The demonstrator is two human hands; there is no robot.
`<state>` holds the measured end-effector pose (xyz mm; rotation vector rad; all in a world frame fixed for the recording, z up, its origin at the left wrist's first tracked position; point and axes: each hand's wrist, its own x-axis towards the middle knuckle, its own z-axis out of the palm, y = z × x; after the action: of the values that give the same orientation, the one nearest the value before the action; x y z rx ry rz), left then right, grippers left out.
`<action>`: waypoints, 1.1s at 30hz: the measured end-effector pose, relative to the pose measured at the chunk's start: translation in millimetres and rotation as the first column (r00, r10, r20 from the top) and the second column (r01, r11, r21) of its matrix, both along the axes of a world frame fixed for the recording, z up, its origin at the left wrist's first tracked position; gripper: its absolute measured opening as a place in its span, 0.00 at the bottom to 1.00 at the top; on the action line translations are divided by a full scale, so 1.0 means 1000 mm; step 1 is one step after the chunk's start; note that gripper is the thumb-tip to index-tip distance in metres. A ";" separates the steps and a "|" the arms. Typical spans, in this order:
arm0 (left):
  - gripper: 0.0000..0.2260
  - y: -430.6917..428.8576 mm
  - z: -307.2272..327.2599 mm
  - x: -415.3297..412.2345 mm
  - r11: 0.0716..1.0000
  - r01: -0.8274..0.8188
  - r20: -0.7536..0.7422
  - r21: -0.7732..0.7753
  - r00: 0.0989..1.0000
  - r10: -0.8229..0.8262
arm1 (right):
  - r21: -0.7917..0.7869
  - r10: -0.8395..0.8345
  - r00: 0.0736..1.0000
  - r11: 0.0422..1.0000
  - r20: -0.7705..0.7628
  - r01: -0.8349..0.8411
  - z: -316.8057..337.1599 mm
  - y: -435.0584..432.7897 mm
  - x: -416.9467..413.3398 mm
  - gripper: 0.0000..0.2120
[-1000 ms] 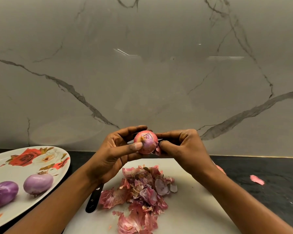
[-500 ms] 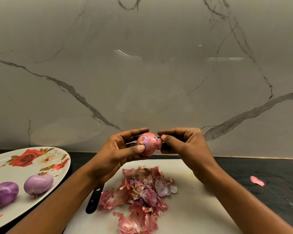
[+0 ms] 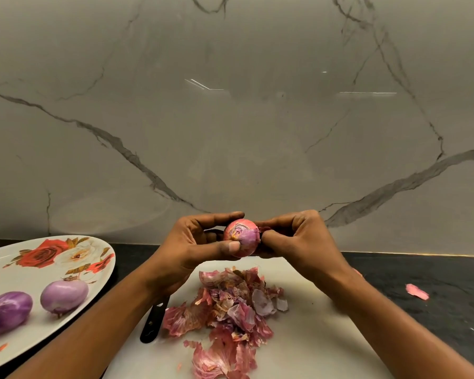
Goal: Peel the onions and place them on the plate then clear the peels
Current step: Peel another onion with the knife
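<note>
Holding one onion [image 3: 242,237] up at frame centre, in the air above the far edge of a white cutting board [image 3: 312,337], both hands on it. The left hand [image 3: 195,242] grips it from the left, thumb pressed across the lower front, other fingers [image 3: 219,216] curled over the top and behind. The right hand [image 3: 298,239] is on the onion's right side, fingers curled in and pinching at its right edge; can't tell if they pinch skin or the bulb itself. Onion is partly peeled: purple flesh bare on the front right, pink dry skin on the upper left and bottom.

A heap of peels [image 3: 230,307] lies on the board below the hands, lower centre. A black knife handle [image 3: 152,322] sticks out from under the left forearm at the board's left edge, just beside the heap; blade hidden. A flowered white plate [image 3: 25,280] sits at lower left with two peeled onions [image 3: 64,296] on it, side by side, apart from each other. One stray peel [image 3: 417,291] lies on the dark worktop [image 3: 449,272] at right, well apart from the board. Grey veined marble wall [image 3: 230,105] fills the upper frame
</note>
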<state>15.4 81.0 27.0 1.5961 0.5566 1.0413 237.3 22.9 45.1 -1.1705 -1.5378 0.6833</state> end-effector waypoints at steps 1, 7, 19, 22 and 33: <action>0.25 0.000 0.000 0.000 1.000 0.009 0.006 -0.007 1.000 -0.009 | -0.002 -0.006 1.000 1.000 -0.008 0.006 0.000 0.001 0.001 0.09; 0.25 0.001 0.001 0.000 0.999 0.016 0.038 -0.031 0.999 -0.014 | -0.023 0.005 0.998 1.000 -0.065 -0.006 0.001 -0.001 -0.001 0.11; 0.27 0.004 0.001 0.001 0.995 -0.092 0.088 -0.030 0.992 0.094 | 0.042 -0.005 1.000 0.999 -0.022 0.006 -0.002 0.002 -0.002 0.17; 0.28 0.003 0.002 0.000 0.993 -0.116 0.085 -0.021 0.989 0.117 | 0.051 0.012 0.999 0.999 -0.046 -0.009 0.000 0.001 -0.001 0.08; 0.25 0.005 0.002 -0.002 0.997 0.013 0.180 -0.081 0.984 0.001 | 0.045 -0.081 0.983 0.995 -0.165 0.090 0.003 0.003 0.004 0.05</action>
<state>13.9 86.3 28.8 1.4140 0.4651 1.1312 241.2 25.6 47.9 -1.1071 -1.3530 0.6610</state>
